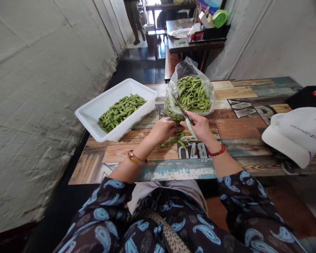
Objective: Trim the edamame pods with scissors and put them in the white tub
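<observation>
Two hands — one tub, one bag, one cap.

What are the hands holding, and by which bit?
The right hand holds scissors by their pale green handle. Whether the left hand holds anything is too blurred to tell.

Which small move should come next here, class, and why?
Probably, the left hand should bring one loose pod to the scissors: several lie near that hand, and the right hand holds the scissors. Whether the left hand already pinches one is unclear.
</observation>
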`<state>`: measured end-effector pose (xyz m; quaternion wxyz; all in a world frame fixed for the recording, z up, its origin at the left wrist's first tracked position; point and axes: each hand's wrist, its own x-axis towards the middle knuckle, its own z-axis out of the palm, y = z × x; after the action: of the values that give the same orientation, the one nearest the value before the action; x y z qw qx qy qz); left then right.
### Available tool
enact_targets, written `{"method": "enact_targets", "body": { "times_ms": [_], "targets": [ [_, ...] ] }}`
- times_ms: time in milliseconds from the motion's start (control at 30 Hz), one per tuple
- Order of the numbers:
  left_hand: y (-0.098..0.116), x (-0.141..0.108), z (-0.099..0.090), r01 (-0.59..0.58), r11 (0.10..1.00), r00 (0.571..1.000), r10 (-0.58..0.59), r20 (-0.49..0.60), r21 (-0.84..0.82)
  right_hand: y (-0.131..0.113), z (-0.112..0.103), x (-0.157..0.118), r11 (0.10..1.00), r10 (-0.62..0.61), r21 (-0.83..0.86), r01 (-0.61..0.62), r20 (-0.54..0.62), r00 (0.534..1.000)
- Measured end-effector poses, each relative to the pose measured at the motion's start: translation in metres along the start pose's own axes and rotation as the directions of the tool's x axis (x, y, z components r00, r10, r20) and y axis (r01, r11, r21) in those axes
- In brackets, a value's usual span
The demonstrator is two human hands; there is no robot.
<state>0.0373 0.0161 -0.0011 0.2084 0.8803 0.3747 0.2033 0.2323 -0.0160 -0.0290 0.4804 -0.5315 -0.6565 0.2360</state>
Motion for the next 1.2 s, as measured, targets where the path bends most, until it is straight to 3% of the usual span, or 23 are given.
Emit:
{"method": "enact_targets", "body": {
  "times_ms": [67,167,267,367,433,533,600,700,800,1067,1200],
  "targets": [
    [0.003,0.009,0.022,0.027,1.0,0.999,-0.027,-0.028,-0.001,-0.001,0.0,0.0,1.0,0.009,-0.011,-0.009,0.008,1.0],
    [0.0,0.019,0.037,0.071,0.997,0.997,-0.072,-0.004,-0.019,-0.003,-0.001,0.0,1.0,0.013,-0.013,-0.013,0.001,1.0],
    [-0.004,0.02,0.039,0.074,0.995,0.997,-0.072,0.03,-0.073,-0.006,-0.003,0.0,1.0,0.021,-0.01,-0.021,-0.019,1.0],
    [-0.005,0.01,0.03,0.093,0.964,0.992,-0.111,-0.059,-0.247,-0.006,-0.004,0.0,1.0,0.028,0.004,-0.028,-0.018,0.999],
    [-0.005,0.0,0.021,0.148,0.851,0.969,-0.226,-0.098,-0.504,-0.006,-0.003,0.0,1.0,0.025,0.018,-0.025,-0.001,1.0],
    [-0.005,-0.015,0.006,0.197,0.516,0.935,-0.354,0.002,-0.834,-0.006,-0.001,-0.002,1.0,0.01,0.027,-0.011,0.045,0.999],
    [-0.005,-0.021,-0.002,0.188,0.342,0.923,-0.382,0.047,-0.921,-0.007,0.002,-0.003,1.0,-0.011,0.014,0.01,0.078,0.997],
    [-0.005,-0.024,-0.009,0.148,0.189,0.909,-0.414,0.058,-0.971,-0.009,0.004,-0.006,0.997,-0.058,-0.046,0.064,0.127,0.99],
    [-0.005,-0.025,-0.012,0.12,0.113,0.898,-0.436,0.06,-0.986,-0.008,0.007,-0.007,0.987,-0.098,-0.113,0.119,0.171,0.98],
    [-0.004,-0.027,-0.016,0.089,0.081,0.91,-0.411,0.048,-0.993,-0.005,0.009,-0.008,0.977,-0.096,-0.167,0.133,0.212,0.973],
    [-0.006,-0.027,-0.017,0.063,-0.002,0.901,-0.429,0.058,-0.998,-0.004,0.009,-0.009,0.974,-0.086,-0.186,0.127,0.214,0.973]
  ]
}}
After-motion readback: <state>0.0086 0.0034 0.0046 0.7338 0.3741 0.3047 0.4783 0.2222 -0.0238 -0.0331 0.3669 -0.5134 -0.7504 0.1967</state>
